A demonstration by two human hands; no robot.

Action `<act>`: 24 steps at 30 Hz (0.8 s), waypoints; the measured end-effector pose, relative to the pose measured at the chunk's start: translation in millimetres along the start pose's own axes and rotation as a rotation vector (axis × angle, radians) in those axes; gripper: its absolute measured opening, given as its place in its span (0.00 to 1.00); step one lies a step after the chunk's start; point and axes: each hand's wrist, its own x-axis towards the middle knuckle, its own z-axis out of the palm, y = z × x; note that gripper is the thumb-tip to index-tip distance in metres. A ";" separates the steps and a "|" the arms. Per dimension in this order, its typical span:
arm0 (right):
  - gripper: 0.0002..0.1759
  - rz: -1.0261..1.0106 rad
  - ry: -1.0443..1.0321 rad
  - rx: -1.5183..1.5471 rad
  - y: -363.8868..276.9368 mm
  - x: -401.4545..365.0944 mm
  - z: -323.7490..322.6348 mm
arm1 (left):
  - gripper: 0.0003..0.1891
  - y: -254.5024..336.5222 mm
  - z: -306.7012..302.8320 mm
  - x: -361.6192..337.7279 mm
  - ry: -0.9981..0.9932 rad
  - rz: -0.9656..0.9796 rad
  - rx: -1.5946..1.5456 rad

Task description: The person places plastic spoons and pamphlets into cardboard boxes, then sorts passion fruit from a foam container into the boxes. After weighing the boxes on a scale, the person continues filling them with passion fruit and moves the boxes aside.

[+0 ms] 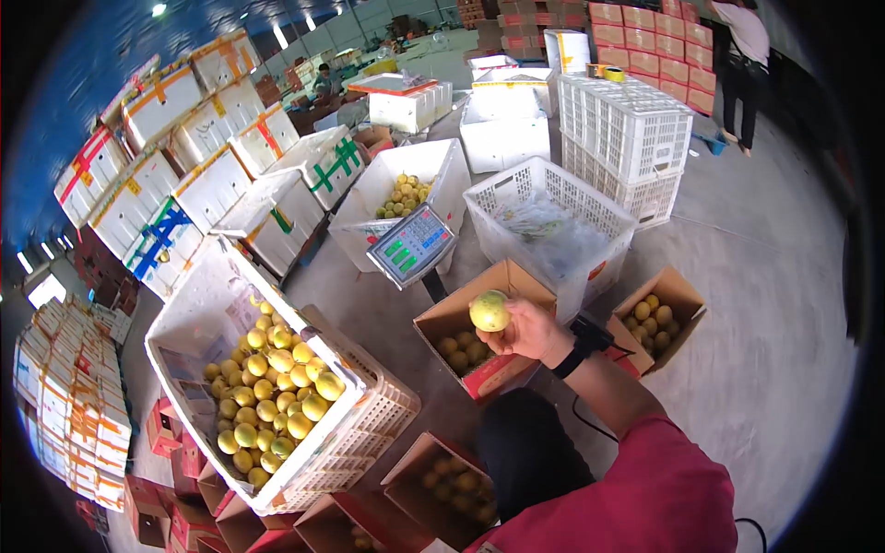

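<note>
My right hand [527, 330] is closed around a yellow-green passion fruit [489, 311], held up by the fingertips above an open cardboard box [516, 275]. A black band sits on that wrist. Similar fruits [464, 350] lie inside this box, partly hidden by its walls and my arm. My left hand is outside the view. On the left, a large white foam box [198, 295] holds a heap of yellow passion fruits [267, 387] and rests on a white plastic crate [369, 415]. A scale display [412, 245] with green digits stands just behind the cardboard box.
More boxes of fruit stand at right [656, 323] and below [452, 488]. A white crate [553, 221] contains clear plastic bags. Beyond is another foam box [442, 184] with fruit. Stacked foam boxes [198, 129] fill the left; a person [743, 64] stands far right.
</note>
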 end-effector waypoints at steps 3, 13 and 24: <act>0.22 -0.060 0.000 -0.113 8.5 -2.7 55.7 | 0.14 -10.6 -3.5 32.7 0.158 0.142 0.081; 0.34 -0.708 -0.283 -2.034 -30.9 6.2 234.1 | 0.06 123.1 36.8 -51.7 -0.284 0.507 -0.816; 0.34 -0.375 -0.396 -1.736 142.9 223.9 159.5 | 0.44 176.8 188.9 -356.0 -1.264 -0.142 -0.789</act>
